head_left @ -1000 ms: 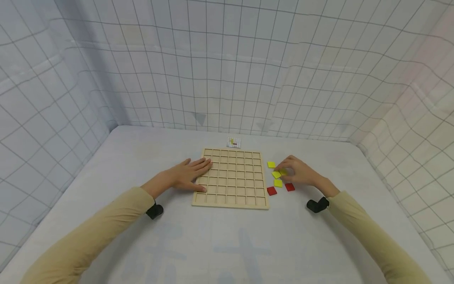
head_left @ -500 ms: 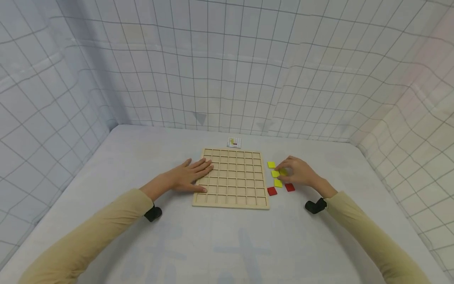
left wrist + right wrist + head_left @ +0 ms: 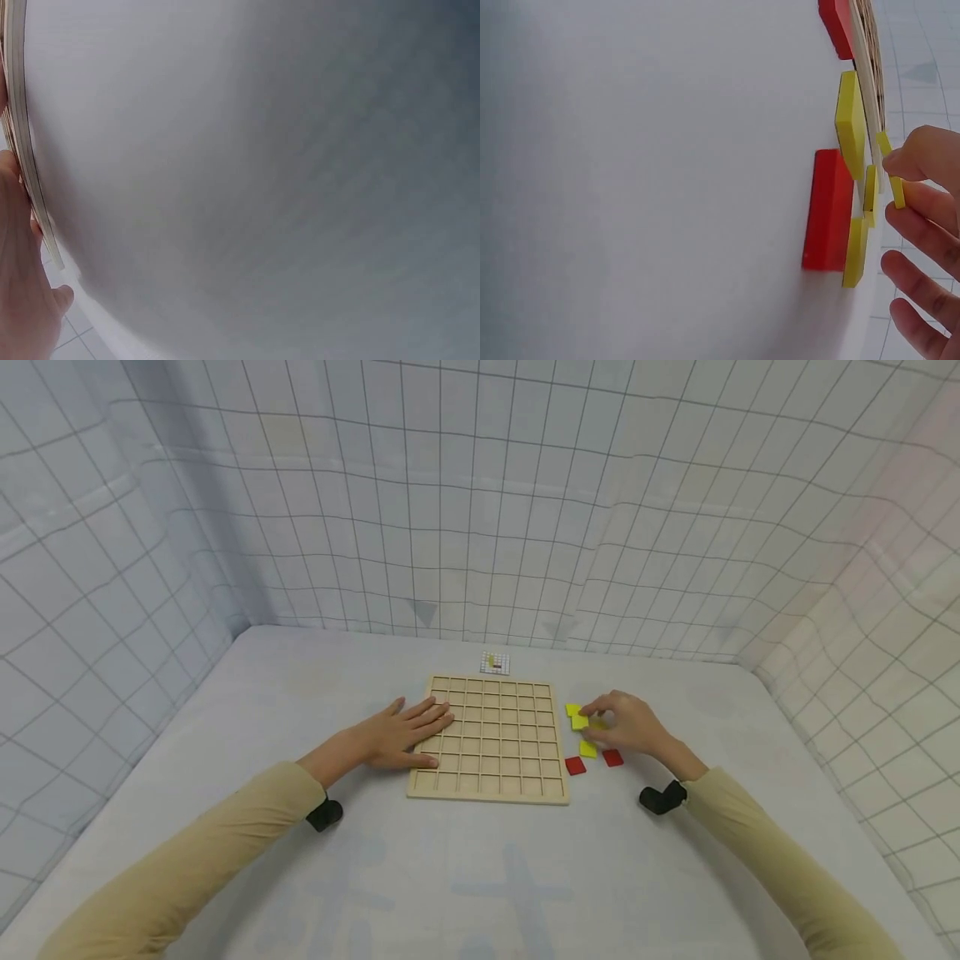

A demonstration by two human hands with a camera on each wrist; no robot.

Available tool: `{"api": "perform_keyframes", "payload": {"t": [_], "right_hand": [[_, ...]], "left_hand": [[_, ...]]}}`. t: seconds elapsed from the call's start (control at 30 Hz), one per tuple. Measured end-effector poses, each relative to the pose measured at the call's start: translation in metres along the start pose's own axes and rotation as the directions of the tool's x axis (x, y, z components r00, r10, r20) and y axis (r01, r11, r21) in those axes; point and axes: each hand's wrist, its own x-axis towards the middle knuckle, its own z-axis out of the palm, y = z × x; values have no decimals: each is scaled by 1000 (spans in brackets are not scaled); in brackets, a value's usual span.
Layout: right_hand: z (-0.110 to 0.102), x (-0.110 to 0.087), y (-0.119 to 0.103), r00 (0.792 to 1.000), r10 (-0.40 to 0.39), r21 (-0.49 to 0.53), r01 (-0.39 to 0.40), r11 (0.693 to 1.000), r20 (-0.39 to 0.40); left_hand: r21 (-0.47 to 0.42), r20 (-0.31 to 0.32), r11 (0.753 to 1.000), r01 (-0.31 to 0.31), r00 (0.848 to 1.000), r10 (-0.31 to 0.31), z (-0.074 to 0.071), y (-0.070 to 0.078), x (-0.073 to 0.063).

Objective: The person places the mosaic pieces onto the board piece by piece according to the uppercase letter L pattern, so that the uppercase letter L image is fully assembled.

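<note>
My left hand (image 3: 397,737) lies with spread fingers over the left edge of a wooden grid board (image 3: 501,743); the left wrist view catches the board's side edge (image 3: 18,112) beside that hand. To the right of the board, my right hand (image 3: 628,724) pinches a yellow square tile (image 3: 898,196) between thumb and fingers, raised off the table in the right wrist view. Around it lie more yellow tiles (image 3: 588,749), one partly hidden by the hand, and two red tiles, one near the board's edge (image 3: 575,766) and one below the palm (image 3: 612,757).
Behind the board lies a small printed grid card (image 3: 495,663) with yellow and red squares. A white cloth covers the table (image 3: 465,868). Grid-patterned sheets (image 3: 450,510) hang at the back and both sides. Black camera mounts (image 3: 663,797) sit under the wrists.
The right hand has picked up one yellow tile and shifted it slightly left and up, so it now overlaps the far yellow tile. The left hand has barely moved.
</note>
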Motion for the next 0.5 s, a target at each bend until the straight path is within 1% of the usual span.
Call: {"api": "perform_keyframes", "payload": {"t": [0.13, 0.23, 0.4, 0.5], "right_hand": [[1, 6, -4, 999, 10, 1, -10, 1000, -34], [3, 11, -9, 997, 1, 11, -1, 1000, -72], [3, 21, -23, 993, -11, 37, 15, 999, -114], [4, 27, -32, 993, -4, 48, 10, 999, -119]], "left_hand": [[-8, -6, 1000, -5, 1000, 5, 1, -1, 2], [-9, 1, 1000, 2, 1000, -2, 4, -4, 3], [-17, -21, 1000, -13, 1000, 12, 9, -6, 3], [-48, -35, 999, -25, 999, 23, 9, -5, 2]]}}
